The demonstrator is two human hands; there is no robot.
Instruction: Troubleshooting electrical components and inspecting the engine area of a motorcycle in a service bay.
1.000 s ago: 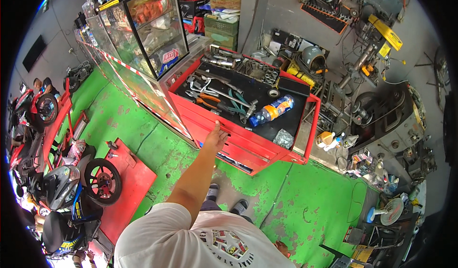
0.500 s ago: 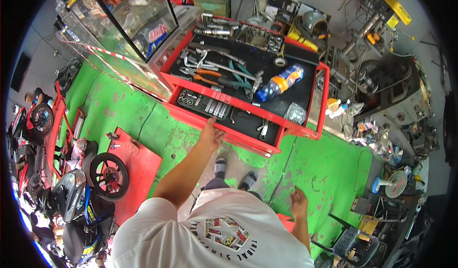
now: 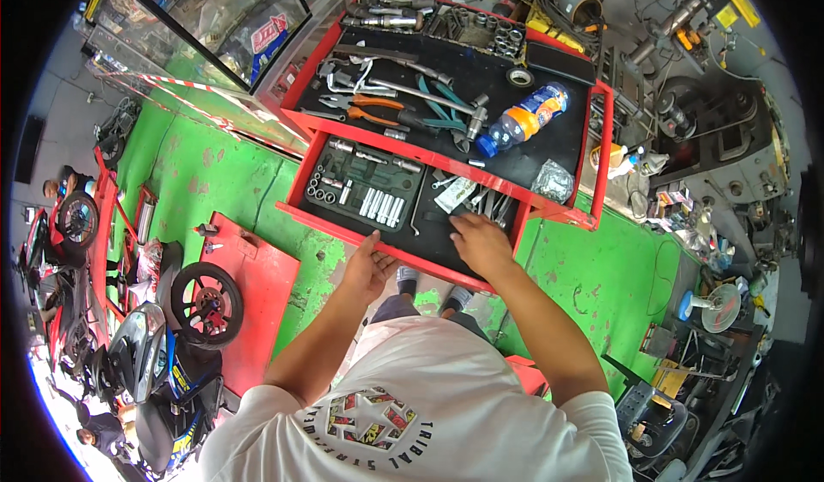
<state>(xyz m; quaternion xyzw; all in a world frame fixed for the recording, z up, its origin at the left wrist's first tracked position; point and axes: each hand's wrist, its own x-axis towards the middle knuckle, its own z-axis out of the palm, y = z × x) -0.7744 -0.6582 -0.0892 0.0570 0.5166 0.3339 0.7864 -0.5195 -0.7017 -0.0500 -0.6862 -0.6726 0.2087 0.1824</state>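
Note:
My left hand [image 3: 369, 269] is at the front edge of the pulled-out red drawer [image 3: 339, 229], thumb on the rim and fingers curled against its front. My right hand [image 3: 483, 243] reaches over the drawer's right part, fingers apart and pointing down, with nothing visible in it. Just beyond its fingertips are a white flat packet [image 3: 455, 194] and several wrenches [image 3: 493, 205]. A dark socket tray [image 3: 360, 177] with chrome sockets [image 3: 383, 207] fills the drawer's left side. An L-shaped metal tool [image 3: 415, 216] lies beside it.
On the black cart top [image 3: 463, 66] lie orange-handled pliers [image 3: 373, 102], teal-handled pliers [image 3: 442, 104], an orange drink bottle [image 3: 525, 120] and a crumpled clear wrapper [image 3: 553, 181]. A glass display case [image 3: 215, 27] stands left, a wheel [image 3: 206, 304] and motorcycles [image 3: 142, 345] lower left.
The drawer has come further out toward me, showing more of its contents. My right hand has moved up from beside my body to over the drawer. My left hand stays at the drawer's front.

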